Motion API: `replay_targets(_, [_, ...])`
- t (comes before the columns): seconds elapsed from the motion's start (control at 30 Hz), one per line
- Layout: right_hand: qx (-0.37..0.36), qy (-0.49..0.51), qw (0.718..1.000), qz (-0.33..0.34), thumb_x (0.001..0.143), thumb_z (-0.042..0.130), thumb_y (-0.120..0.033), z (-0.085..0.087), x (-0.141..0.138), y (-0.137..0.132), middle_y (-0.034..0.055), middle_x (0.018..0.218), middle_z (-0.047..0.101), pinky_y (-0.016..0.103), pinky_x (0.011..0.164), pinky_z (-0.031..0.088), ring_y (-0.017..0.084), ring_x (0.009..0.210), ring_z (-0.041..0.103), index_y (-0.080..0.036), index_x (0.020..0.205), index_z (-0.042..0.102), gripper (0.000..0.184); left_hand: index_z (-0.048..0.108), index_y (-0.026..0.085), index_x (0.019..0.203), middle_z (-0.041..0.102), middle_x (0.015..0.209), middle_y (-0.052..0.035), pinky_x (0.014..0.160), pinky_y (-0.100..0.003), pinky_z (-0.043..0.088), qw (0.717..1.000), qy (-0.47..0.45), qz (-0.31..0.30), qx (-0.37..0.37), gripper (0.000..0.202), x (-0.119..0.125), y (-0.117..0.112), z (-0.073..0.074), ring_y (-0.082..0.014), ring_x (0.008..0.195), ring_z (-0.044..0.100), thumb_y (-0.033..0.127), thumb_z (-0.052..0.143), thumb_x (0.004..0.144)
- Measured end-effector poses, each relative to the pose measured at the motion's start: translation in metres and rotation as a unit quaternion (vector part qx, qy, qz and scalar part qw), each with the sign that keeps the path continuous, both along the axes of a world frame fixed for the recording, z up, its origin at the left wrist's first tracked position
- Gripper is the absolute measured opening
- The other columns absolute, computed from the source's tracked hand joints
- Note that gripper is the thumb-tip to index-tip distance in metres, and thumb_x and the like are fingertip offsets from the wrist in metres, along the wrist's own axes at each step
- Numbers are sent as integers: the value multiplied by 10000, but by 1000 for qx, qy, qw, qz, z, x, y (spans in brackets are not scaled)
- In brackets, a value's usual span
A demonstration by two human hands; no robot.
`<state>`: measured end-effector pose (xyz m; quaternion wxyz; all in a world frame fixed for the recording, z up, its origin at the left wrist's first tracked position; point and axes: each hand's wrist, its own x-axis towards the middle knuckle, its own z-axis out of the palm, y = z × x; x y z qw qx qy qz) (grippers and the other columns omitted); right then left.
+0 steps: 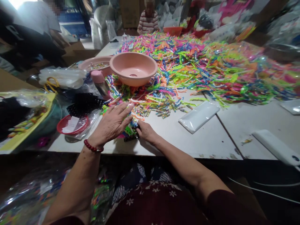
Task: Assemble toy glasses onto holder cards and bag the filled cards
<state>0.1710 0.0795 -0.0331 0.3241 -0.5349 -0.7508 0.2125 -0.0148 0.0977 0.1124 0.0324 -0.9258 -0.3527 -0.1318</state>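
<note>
My left hand [114,120], with a red bead bracelet at the wrist, is stretched out with its fingers apart over a small bunch of bright green and blue plastic pieces [128,130]. Under that bunch shows the edge of a black perforated piece [130,138], near the table's front. My right hand [146,132] is closed at its right side, thumb and fingers pinched on the black piece; the fingertips are partly hidden. Just beyond both hands lie several small clear tubes with coloured contents [162,112].
A pink basin [133,67] stands ahead, beside a pink-capped flask [99,82]. A large heap of colourful plastic strips [199,65] covers the table's far side. Left are black perforated pieces [85,103] and a red basket [61,127]; right, a white packet [199,116]. Other people are beyond.
</note>
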Motion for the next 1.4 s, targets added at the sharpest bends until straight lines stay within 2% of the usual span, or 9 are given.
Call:
replay_targets(0.27, [-27, 6, 1000, 7, 846, 503, -180, 1, 8, 2, 36, 883, 637, 268, 712, 394, 171, 747, 519, -195, 1078, 543, 235, 310, 203, 1513, 318, 1552, -76, 1176, -441, 246, 1000, 12, -2, 5, 579, -1, 0, 1, -237, 1437, 280, 510, 190, 1037])
replay_targets(0.57, [-26, -49, 998, 38, 851, 527, -192, 2, 8, 5, 49, 923, 655, 263, 725, 387, 178, 787, 534, -200, 1036, 557, 188, 279, 247, 1524, 284, 1568, -68, 1185, -458, 222, 1000, 15, -7, -12, 566, 1, 1, 1, -244, 1443, 266, 519, 209, 1032])
replay_targets(0.73, [-29, -43, 999, 16, 867, 500, -185, -3, 0, 0, 56, 966, 663, 274, 738, 403, 186, 810, 545, -199, 1087, 569, 230, 420, 294, 1458, 281, 1569, -54, 1176, -513, 227, 1000, 14, -14, -7, 534, 0, 4, -3, -287, 1441, 267, 548, 256, 1019])
replay_targets(0.93, [-44, 26, 999, -13, 822, 499, -97, 6, 15, 13, 26, 921, 684, 260, 752, 419, 174, 817, 564, -199, 957, 647, 225, 482, 273, 1419, 300, 1560, -63, 1172, -494, 264, 1000, 10, -15, -3, 572, -7, 5, 0, -284, 1431, 289, 589, 247, 1005])
replay_targets(1.03, [17, -32, 999, -37, 854, 489, -85, 10, 17, 32, 71, 1030, 678, 296, 852, 412, 199, 932, 548, -173, 1044, 646, 262, 440, 254, 1449, 283, 1566, -76, 1178, -479, 264, 1000, 11, -28, 1, 620, -10, 9, -2, -286, 1439, 272, 631, 278, 984])
replay_targets(1.17, [60, -170, 984, -11, 911, 476, -109, 6, 15, 47, 124, 1041, 654, 345, 893, 395, 234, 969, 506, -145, 1013, 642, 198, 237, 213, 1538, 285, 1561, -113, 1182, -495, 266, 1000, -4, -28, -8, 758, -10, 12, 1, -299, 1434, 282, 681, 331, 950])
replay_targets(1.27, [47, -198, 979, -29, 886, 487, -71, 0, 27, 35, 147, 1001, 640, 352, 840, 409, 250, 937, 501, -130, 990, 628, 185, 243, 205, 1535, 302, 1553, -120, 1194, -539, 232, 998, -50, -13, 18, 728, -2, -5, 13, -314, 1446, 254, 639, 359, 962])
replay_targets(1.33, [33, -220, 974, -51, 880, 499, -83, -3, 44, 17, 147, 984, 635, 350, 811, 412, 254, 920, 503, -137, 976, 620, 164, 386, 235, 1473, 377, 1516, -100, 1192, -540, 251, 993, -117, -3, 22, 608, 11, -30, 17, -311, 1427, 300, 570, 437, 968])
replay_targets(1.4, [18, -229, 970, -79, 890, 512, -127, -4, 63, -5, 139, 968, 636, 344, 793, 413, 250, 904, 512, -148, 953, 618, 125, 558, 259, 1330, 540, 1380, -83, 1147, -497, 360, 977, -210, -4, -38, 433, 31, -58, 7, -292, 1320, 462, 489, 497, 968])
